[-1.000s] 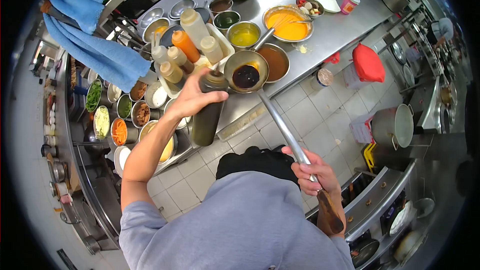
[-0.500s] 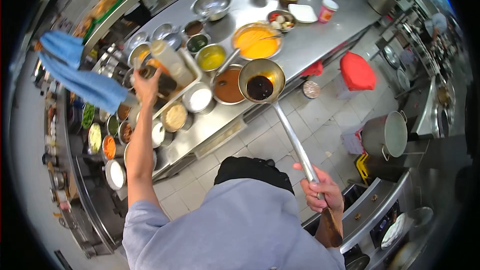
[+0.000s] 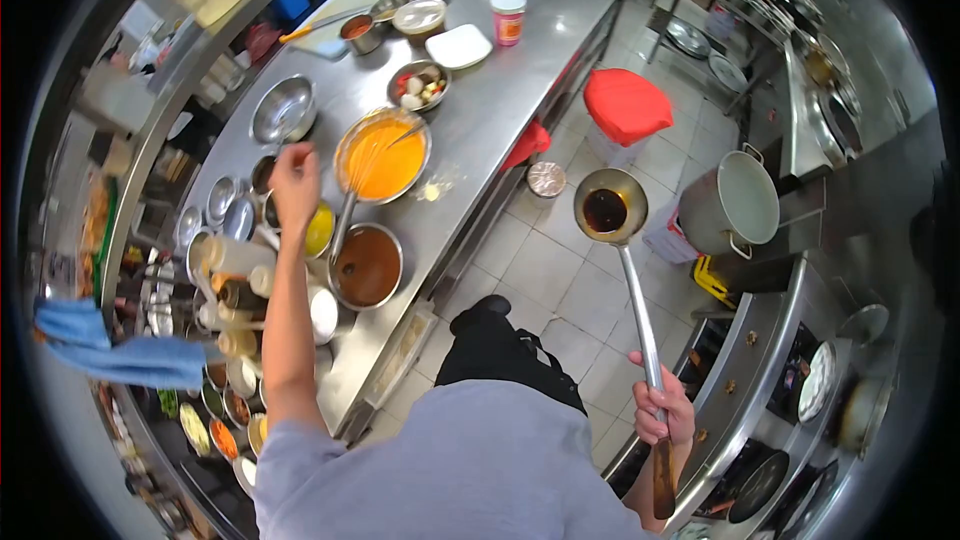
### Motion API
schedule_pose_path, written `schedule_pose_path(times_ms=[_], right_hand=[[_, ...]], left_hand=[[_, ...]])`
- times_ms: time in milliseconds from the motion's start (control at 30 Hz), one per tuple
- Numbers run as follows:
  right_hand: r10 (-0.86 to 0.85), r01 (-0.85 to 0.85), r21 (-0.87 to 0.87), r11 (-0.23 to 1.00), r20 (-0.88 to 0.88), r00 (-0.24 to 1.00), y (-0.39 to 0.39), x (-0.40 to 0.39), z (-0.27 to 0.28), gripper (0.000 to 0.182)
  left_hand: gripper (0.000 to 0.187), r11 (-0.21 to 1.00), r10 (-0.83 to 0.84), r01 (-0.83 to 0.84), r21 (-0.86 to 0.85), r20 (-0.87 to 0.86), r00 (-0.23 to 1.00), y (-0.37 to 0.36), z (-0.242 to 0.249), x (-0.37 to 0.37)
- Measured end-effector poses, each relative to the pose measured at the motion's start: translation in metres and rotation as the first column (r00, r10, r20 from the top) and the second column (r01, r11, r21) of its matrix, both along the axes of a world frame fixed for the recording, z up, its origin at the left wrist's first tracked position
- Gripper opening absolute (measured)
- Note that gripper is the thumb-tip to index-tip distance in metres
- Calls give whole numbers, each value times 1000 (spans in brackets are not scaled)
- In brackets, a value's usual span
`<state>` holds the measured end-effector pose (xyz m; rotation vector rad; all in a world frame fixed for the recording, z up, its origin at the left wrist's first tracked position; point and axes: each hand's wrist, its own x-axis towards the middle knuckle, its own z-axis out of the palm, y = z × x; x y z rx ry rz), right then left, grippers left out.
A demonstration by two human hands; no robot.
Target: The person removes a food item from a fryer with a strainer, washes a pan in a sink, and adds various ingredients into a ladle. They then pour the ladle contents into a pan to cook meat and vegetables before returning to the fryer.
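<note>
My right hand (image 3: 664, 410) is wrapped around the metal shaft of a long-handled ladle (image 3: 637, 305), just above its wooden grip. Dark brown liquid (image 3: 605, 210) lies in the ladle's bowl, which is held over the floor. Over the steel counter, my left hand (image 3: 295, 183) has its fingers curled together, and what they hold, if anything, is hidden. A small pot of dark sauce (image 3: 264, 175) sits beside that hand, partly covered by it. Nearby are a steel bowl (image 3: 283, 108), a bowl of yellow liquid (image 3: 320, 230) and a pot of brown sauce (image 3: 367, 265).
A bowl of orange mixture (image 3: 385, 162) with a whisk stands on the counter (image 3: 470, 125). Squeeze bottles (image 3: 240, 295) cluster below my left forearm. Behind the ladle stand a large pot (image 3: 735, 198) and a red-covered bin (image 3: 625, 105). Stove burners (image 3: 750, 480) lie at lower right.
My left hand has let go of a dark bottle, which stands among the other bottles, and moved up toward the small bowls. The ladle has swung right, away from the counter. The view has turned right.
</note>
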<state>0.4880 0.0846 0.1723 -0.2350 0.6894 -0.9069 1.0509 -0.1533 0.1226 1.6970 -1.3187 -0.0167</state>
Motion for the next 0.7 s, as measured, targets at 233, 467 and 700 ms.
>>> schedule_pose_path(times_ms=[233,467,700], right_hand=[[-395,395,22,918,58,917,20,24,-2,57],[-708,708,36,706,72,703,54,64,-1,58],[-861,868,11,496,136,490,123,85,1,55]], left_hand=[[39,879,-155,-12,477,310,938,-296,-156,63],[46,471,-274,272,840,-153,949,-374,-180,70],[12,610,-66,434,663,-504,861,-372,-169,59]])
